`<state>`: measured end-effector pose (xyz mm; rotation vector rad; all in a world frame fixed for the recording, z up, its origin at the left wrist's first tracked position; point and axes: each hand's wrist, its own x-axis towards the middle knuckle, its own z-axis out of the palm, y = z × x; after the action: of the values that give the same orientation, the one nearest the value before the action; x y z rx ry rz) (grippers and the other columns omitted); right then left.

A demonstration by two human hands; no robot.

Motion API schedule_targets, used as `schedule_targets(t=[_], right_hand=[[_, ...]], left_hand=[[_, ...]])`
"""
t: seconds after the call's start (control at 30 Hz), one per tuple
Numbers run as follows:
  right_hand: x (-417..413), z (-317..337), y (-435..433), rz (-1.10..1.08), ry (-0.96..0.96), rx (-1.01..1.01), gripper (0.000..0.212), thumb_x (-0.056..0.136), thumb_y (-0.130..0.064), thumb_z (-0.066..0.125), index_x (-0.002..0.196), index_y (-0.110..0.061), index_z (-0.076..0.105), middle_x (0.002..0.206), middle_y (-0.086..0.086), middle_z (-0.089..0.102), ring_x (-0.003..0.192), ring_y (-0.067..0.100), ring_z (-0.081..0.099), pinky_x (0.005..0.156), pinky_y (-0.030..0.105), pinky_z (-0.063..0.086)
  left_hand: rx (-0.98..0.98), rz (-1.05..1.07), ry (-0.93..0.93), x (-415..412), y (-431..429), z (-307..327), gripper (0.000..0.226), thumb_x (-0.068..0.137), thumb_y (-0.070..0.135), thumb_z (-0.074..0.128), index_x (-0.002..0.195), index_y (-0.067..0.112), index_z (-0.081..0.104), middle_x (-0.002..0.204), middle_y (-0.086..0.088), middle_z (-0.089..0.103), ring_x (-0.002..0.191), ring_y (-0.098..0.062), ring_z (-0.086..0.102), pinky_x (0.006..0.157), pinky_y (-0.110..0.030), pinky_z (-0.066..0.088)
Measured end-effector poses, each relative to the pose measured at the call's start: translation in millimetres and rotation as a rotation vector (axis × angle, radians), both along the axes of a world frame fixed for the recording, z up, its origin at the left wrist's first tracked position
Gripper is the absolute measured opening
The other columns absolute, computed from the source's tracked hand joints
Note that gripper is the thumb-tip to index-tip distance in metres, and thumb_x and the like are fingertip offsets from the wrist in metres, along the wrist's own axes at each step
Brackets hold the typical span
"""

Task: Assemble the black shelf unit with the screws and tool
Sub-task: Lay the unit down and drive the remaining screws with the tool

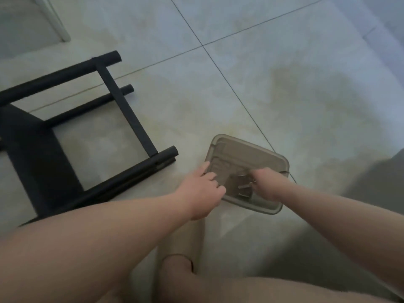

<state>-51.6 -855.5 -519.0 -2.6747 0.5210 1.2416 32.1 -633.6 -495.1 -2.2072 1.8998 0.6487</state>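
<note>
The left hand's (202, 191) fingers (213, 177) lie over the near left rim of a clear brownish plastic tray (251, 147). The forefinger reaches straight along the tray's left edge, and the other fingers are bent with their tips on the rim, holding the tray. The thumb is hidden under the hand.

The right hand (266, 183) reaches down into the tray from the right. Its fingers (256, 177) are curled downward, with their tips among the screws (243, 186). The tips are blurred and turned away, so I cannot tell whether they pinch a screw or only touch them. A few short grey screws lie loose on the tray's bottom, just to the left of these fingers and between the two hands.

The tray sits flat on the pale tiled floor (284, 95), one corner pointing away from the person. Both bare forearms stretch out to it from the lower edge of the view, the left crossing from the lower left and the right from the lower right.

The black shelf unit (129, 110) lies on its side on the floor, to the left of the tray and apart from it. Its round legs point right, and a flat crossbar joins them. The end of the nearest leg is close to the tray's left side but not touching it.

A bare knee (177, 270) shows at the bottom between the arms. A white post (55, 20) stands at the upper left.
</note>
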Motion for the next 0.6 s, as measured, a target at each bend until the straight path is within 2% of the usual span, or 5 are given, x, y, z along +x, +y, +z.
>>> schedule_targets(t=[0.13,0.33,0.4,0.5,0.6], right_hand=[[1.8,-30.5,-3.6,0.101,-0.064,0.004,0.034,0.098,-0.02,0.052,0.132,-0.02,0.053,0.13,0.009,0.058,0.111,0.034,0.062,0.081,0.039,0.051],[11.1,-54.4,-8.0,0.182,-0.09,-0.037,0.019,0.099,-0.009,0.046,0.116,-0.012,0.052,0.118,0.014,0.053,0.101,0.036,0.063,0.075,0.042,0.05],[12.3,-55.5,-8.3,0.149,-0.086,-0.032,0.02,0.099,-0.009,0.046,0.118,-0.011,0.054,0.119,0.014,0.055,0.103,0.036,0.063,0.078,0.042,0.051],[13.7,-44.3,-5.6,-0.012,-0.109,-0.009,0.019,0.098,-0.017,0.049,0.115,-0.011,0.055,0.117,0.017,0.061,0.102,0.037,0.063,0.077,0.038,0.049],[18.7,-19.8,4.2,-0.178,-0.222,0.049,0.007,0.095,-0.02,0.053,0.1,-0.014,0.054,0.105,0.018,0.066,0.089,0.035,0.062,0.07,0.036,0.046]], left_hand=[[-0.131,0.034,0.001,1.3,8.3,-19.7,0.024,0.099,0.019,0.05,0.123,0.022,0.052,0.119,-0.003,0.064,0.131,-0.026,0.046,0.122,-0.047,-0.008],[-0.266,0.035,-0.016,-0.7,11.7,-27.6,0.02,0.093,0.014,0.054,0.11,0.024,0.059,0.099,0.001,0.067,0.107,-0.024,0.058,0.124,-0.049,0.012],[-0.251,0.025,-0.027,0.0,11.2,-28.2,0.02,0.094,0.016,0.055,0.112,0.025,0.058,0.103,0.001,0.066,0.109,-0.023,0.057,0.124,-0.049,0.012],[-0.189,0.014,-0.018,3.7,7.5,-24.7,0.027,0.1,0.024,0.05,0.126,0.021,0.053,0.135,-0.004,0.055,0.134,-0.026,0.04,0.124,-0.046,0.008],[-0.205,0.029,-0.007,14.6,8.0,-7.4,0.029,0.1,0.026,0.046,0.127,0.018,0.053,0.149,-0.007,0.044,0.144,-0.028,0.028,0.116,-0.042,0.026]])
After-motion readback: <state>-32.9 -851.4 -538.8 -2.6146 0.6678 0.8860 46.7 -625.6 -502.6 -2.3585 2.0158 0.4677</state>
